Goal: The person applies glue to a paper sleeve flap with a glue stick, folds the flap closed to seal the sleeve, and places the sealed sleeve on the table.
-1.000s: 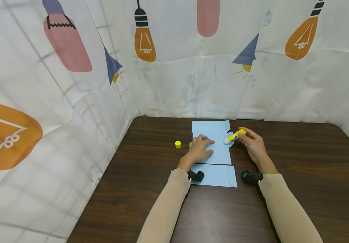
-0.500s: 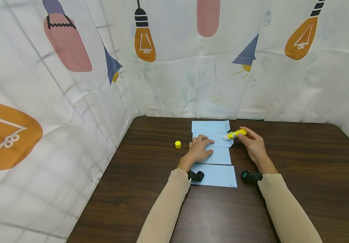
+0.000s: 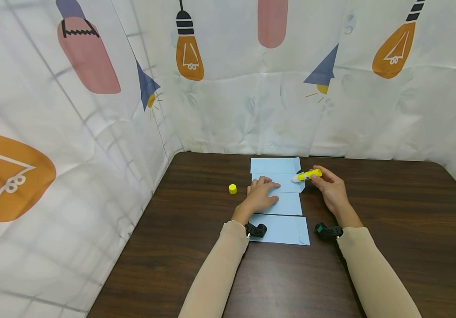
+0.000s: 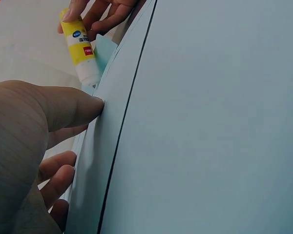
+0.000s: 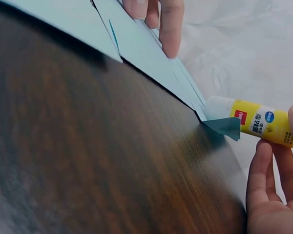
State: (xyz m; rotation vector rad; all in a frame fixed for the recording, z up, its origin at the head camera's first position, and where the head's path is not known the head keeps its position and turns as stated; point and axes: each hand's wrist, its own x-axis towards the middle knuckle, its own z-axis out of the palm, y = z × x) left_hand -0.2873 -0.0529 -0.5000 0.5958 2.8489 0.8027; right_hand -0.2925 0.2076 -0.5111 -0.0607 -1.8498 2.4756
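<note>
My left hand (image 3: 258, 196) lies with spread fingers on a light blue paper envelope (image 3: 289, 204), thumb and index fingertip resting on it. Between the thumb and fingers of my right hand (image 3: 333, 192) is a yellow and white glue stick (image 3: 311, 174), pinched and tilted. Its white end is at the right side of the envelope, by a small side flap (image 5: 224, 126) that sticks out past the tabletop papers in the right wrist view. Whether the tip touches the paper is hard to tell. The uncapped stick's yellow cap (image 3: 232, 189) stands left of the left hand.
Another blue envelope (image 3: 279, 232) lies nearer, partly under the left wrist's black band (image 3: 256, 230). A further blue paper panel (image 3: 274, 165) lies at the back. The dark wooden table (image 3: 196, 247) ends at a printed white curtain (image 3: 228, 115).
Over the past second the glue stick's white end has shifted slightly toward the back along the envelope's right side, and the stick lies flatter. My left hand has kept still.
</note>
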